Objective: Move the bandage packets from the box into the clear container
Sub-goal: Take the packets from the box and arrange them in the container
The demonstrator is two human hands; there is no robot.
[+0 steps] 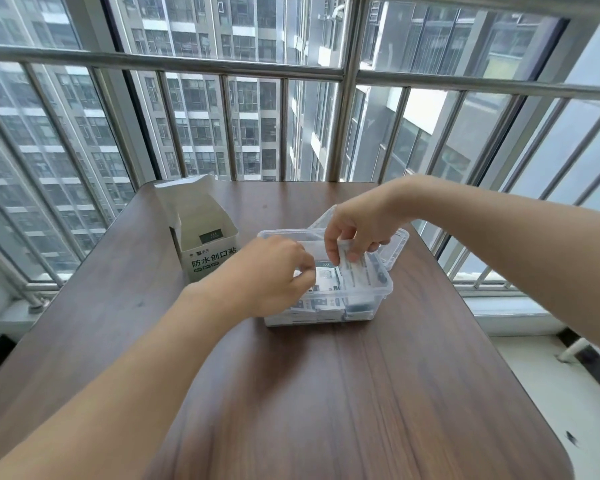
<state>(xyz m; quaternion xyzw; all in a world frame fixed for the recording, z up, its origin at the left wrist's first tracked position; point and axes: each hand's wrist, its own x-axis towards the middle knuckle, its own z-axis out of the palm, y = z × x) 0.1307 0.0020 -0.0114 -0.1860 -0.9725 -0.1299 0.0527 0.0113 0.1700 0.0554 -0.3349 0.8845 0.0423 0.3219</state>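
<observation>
Both hands at the clear container, packets inside.
Open white cardboard box [201,233] stands left on brown wooden worktop [326,393]. Left hand [267,275] pinches a packet inside clear plastic container [383,296]; right hand [357,226] grips white bandage packets [355,268] above those already inside.

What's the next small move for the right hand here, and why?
Probably lower and release. The right hand pinches a bandage packet tilted on edge over the clear container, where other packets already lie flat; the left hand is in the container beside them.
</observation>
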